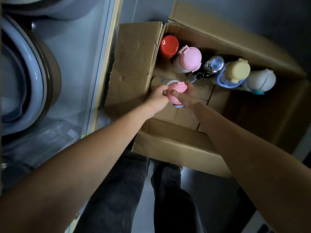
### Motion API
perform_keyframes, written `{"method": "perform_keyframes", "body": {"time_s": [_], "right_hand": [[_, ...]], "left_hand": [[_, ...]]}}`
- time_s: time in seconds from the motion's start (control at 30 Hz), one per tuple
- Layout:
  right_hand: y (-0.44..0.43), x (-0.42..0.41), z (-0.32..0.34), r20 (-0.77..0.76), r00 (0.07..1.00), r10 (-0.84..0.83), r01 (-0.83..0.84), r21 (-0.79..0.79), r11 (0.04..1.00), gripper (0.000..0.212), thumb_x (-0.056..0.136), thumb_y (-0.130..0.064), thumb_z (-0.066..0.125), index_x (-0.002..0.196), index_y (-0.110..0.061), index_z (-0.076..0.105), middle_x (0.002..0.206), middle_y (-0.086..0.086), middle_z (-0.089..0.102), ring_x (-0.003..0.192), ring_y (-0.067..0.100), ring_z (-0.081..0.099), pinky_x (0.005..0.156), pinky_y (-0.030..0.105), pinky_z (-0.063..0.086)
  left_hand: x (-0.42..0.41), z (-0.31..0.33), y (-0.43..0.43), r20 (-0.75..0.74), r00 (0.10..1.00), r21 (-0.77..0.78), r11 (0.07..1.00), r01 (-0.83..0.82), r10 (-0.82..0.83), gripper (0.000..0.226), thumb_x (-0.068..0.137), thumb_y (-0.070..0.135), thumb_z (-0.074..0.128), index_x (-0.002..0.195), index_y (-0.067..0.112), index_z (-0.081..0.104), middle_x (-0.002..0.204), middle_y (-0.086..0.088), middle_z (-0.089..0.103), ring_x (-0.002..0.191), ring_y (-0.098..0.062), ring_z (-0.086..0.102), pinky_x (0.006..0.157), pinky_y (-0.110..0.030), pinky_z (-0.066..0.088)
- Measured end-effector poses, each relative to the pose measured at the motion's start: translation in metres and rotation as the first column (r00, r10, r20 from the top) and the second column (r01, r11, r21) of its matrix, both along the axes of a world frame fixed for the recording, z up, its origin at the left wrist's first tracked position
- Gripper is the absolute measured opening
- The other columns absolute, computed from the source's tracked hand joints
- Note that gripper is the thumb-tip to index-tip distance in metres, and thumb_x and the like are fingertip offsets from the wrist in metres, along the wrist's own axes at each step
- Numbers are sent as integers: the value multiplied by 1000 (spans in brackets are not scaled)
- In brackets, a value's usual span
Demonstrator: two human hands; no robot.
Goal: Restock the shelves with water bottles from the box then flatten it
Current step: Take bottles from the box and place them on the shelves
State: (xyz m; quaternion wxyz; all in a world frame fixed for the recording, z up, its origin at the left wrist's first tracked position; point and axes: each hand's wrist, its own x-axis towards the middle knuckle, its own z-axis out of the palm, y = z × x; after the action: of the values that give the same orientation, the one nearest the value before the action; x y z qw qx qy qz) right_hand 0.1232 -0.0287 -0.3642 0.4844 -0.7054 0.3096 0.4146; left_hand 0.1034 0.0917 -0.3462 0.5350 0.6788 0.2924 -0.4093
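Note:
An open cardboard box [134, 64] stands on the floor with its flaps spread. Inside, along the far wall, stand several bottles: a red-lidded one [169, 45], a pink-lidded one [189, 58], a steel-topped one [214, 63], a yellow-lidded one [236, 71] and a white one [260, 79]. Nearer me lies a pale bottle with a pink cap [168, 89]. My left hand [157, 97] grips it from the left below the cap. My right hand [186, 98] grips the pink cap from the right, thumb across it.
To the left, shelves [80, 47] hold stacked blue and brown basins [33, 78] and plastic-wrapped goods [42, 142]. My legs in dark trousers [168, 190] stand right before the box. Grey floor lies around the box.

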Motion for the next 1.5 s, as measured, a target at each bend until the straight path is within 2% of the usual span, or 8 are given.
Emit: {"method": "perform_keyframes", "body": {"time_s": [0.33,0.47,0.6,0.83,0.93,1.1,1.27,1.5], "right_hand": [[-36,-25,136,44,978,205,-201,-80,976,54,83,-24,70,129,-17,44,121,4,50,94,24,60,47,25,55],[-51,-42,207,52,959,279,-278,-36,960,50,84,-27,69,128,-18,45,122,4,51,88,23,61,51,27,56],[-52,-55,301,52,906,421,-421,-16,907,47,88,-33,63,129,-23,43,122,3,49,93,26,61,62,35,58],[7,-75,467,234,531,814,-823,-83,561,53,91,-44,55,134,-16,41,114,8,55,66,15,65,66,33,59],[40,-99,515,316,403,859,-878,-133,460,49,92,-49,52,127,-17,43,90,7,62,50,8,62,47,24,53],[83,-170,572,425,335,841,-907,-99,410,58,87,-51,59,128,-11,47,97,4,60,75,18,60,72,37,54],[119,-285,634,513,178,840,-983,62,170,42,85,-32,70,121,-17,55,117,2,63,106,20,61,89,33,51],[164,-468,744,637,-22,770,-960,202,-194,36,86,-36,66,119,-22,59,116,6,68,107,25,64,96,44,48]], "left_hand": [[-33,107,-22,188,978,59,993,-100,87,61,82,-12,43,140,6,40,144,-10,41,131,-21,40,97,-17,31],[-67,154,-28,121,990,95,993,63,-74,78,86,13,61,150,26,18,156,-1,22,140,-19,27,114,-31,25],[-102,232,-28,258,950,151,979,139,-175,99,77,17,75,151,16,10,155,-6,19,143,-22,21,117,-40,23],[-184,391,17,454,889,302,949,-92,-59,83,64,29,82,129,16,33,120,2,52,110,-16,53,84,-28,41],[-213,440,37,507,861,311,921,-233,46,81,65,27,83,130,13,36,121,1,52,112,-16,53,84,-26,41],[-297,502,69,497,801,177,865,-470,333,83,67,36,83,133,15,37,122,4,56,109,-14,56,91,-36,48],[-429,581,79,582,610,1,750,-662,537,68,61,39,78,120,13,57,111,-3,69,100,-15,67,85,-35,56],[-630,703,66,690,335,-25,484,-875,642,55,74,36,75,122,22,54,113,1,68,107,-18,64,90,-37,53]]}}
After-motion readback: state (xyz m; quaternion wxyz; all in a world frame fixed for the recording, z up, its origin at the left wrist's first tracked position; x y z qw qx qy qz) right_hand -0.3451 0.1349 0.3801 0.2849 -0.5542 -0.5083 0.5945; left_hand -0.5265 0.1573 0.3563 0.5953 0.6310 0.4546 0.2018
